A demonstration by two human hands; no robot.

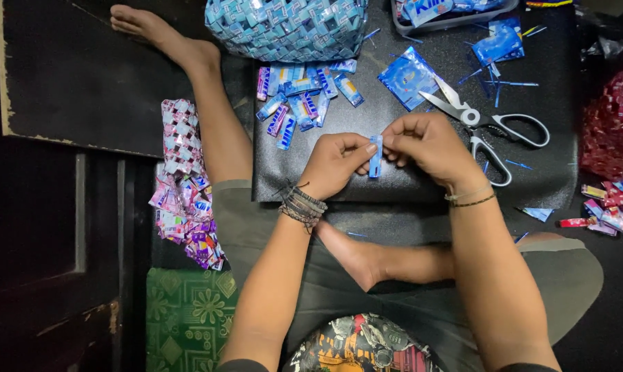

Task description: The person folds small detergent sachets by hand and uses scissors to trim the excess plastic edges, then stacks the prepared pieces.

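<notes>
hands folding blue wrapper strip

knees and one bare foot (356, 258) nearest, legs crossed under grey shorts. above them, left hand (332, 164) and right hand (425, 143) pinching a small folded blue wrapper strip (375, 156) between fingertips, both grips narrow, strip upright over the black mat (325, 186). just right of the right hand, scissors (487, 124) lying open on the mat. further up, a loose pile of folded blue and purple strips (304, 100), a flat blue wrapper (408, 77) beside it (thin blue trimmings scattered around). at left, a woven pink band (180, 138) beside the outstretched leg. farthest, a woven blue basket (287, 27) and a tray of blue wrappers (449, 12).
</notes>
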